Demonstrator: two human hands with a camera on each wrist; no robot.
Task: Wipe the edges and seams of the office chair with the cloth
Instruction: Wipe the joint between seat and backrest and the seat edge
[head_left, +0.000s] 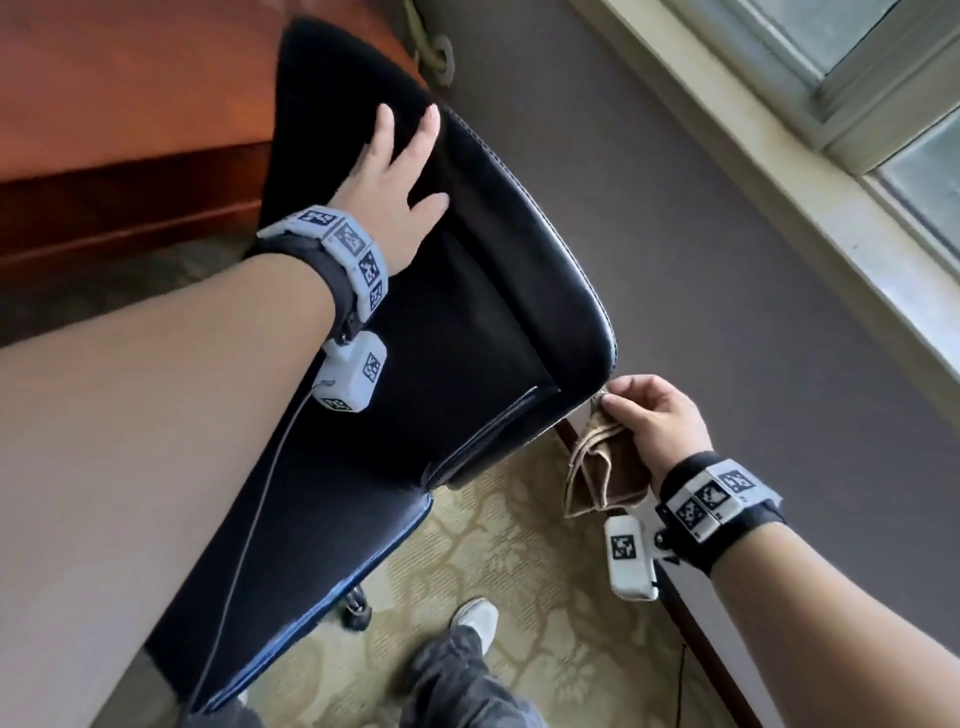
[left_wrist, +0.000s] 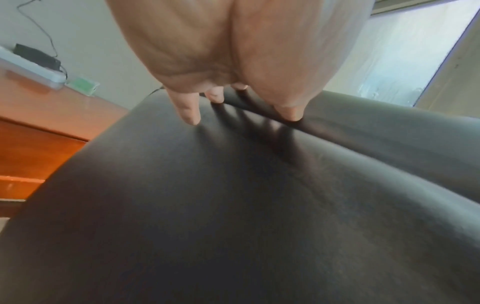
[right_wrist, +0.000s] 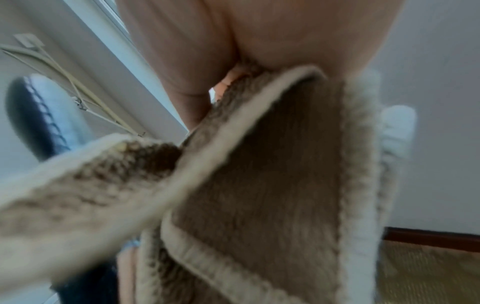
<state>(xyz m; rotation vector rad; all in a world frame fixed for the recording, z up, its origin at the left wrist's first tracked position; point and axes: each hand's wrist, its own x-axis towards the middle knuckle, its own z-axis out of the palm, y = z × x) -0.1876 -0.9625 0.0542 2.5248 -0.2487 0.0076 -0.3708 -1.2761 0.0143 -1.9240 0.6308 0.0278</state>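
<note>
While your left hand (head_left: 397, 179) rests flat, fingers spread, on the far chair (head_left: 467, 291) back, your right hand (head_left: 657, 421) pinches the cloth (head_left: 602, 470) against its near-right edge.

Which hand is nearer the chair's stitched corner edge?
Right. The right hand pinches the cloth just beside the stitched corner edge; the left hand rests spread on the chair back, far up from it.

Office: wooden desk (head_left: 104, 130), patterned carpet (head_left: 545, 571)
</note>
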